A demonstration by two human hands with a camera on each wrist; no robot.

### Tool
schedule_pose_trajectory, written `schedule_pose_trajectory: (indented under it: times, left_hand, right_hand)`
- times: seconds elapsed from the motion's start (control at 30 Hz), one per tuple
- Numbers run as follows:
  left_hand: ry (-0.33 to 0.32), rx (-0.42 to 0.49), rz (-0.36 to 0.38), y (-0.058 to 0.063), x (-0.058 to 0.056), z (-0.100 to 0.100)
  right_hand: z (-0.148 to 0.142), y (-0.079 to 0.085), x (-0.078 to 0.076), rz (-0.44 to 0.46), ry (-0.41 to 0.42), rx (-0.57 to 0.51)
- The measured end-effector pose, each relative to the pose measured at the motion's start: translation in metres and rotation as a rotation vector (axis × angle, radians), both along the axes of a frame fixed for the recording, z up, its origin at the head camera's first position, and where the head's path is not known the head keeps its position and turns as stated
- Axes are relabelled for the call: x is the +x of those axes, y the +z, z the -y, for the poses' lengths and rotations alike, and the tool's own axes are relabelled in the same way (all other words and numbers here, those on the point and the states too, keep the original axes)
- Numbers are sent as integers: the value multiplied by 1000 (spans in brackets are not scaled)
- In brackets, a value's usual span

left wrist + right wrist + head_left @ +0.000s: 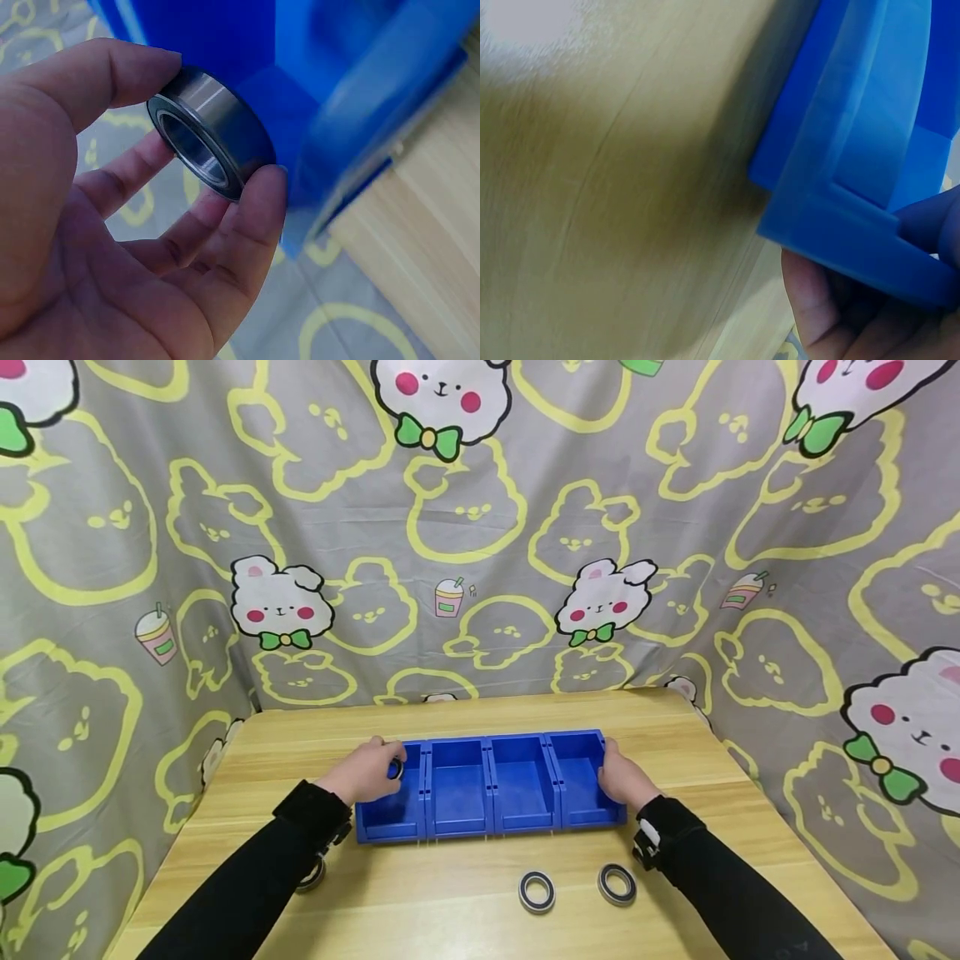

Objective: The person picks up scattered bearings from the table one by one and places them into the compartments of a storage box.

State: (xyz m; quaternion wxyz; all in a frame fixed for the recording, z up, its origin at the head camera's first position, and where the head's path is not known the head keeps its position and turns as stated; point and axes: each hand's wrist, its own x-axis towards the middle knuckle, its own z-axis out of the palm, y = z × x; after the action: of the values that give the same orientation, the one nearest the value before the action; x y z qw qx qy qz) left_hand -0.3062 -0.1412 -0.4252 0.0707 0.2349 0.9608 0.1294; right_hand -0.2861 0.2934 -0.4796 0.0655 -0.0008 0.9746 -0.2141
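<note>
A row of joined blue plastic bins stands on the table, several open compartments side by side. At its left end my left hand pinches a ball bearing between thumb and fingertips. The bearing, a steel ring with a dark seal, is tilted over the leftmost compartment, close to the bin's wall in the left wrist view. At the other end, my right hand grips the side wall of the rightmost bin, thumb inside and fingers outside.
Two more bearings lie flat in front of the bins at the right, one nearer the middle and one by the right wrist. Another bearing is partly hidden behind the left forearm. A patterned curtain hangs around the wooden table.
</note>
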Motion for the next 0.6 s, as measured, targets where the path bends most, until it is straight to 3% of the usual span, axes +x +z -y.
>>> schedule_pose_trajectory:
  times: [0.4, 0.6]
  left_hand:
    - [-2, -74, -25, -29, -4, -24]
    - [-8, -112, -22, -33, -4, -27]
  right_hand:
    - [1, -1, 1, 15, -13, -14]
    - [0, 0, -1, 23, -24, -13]
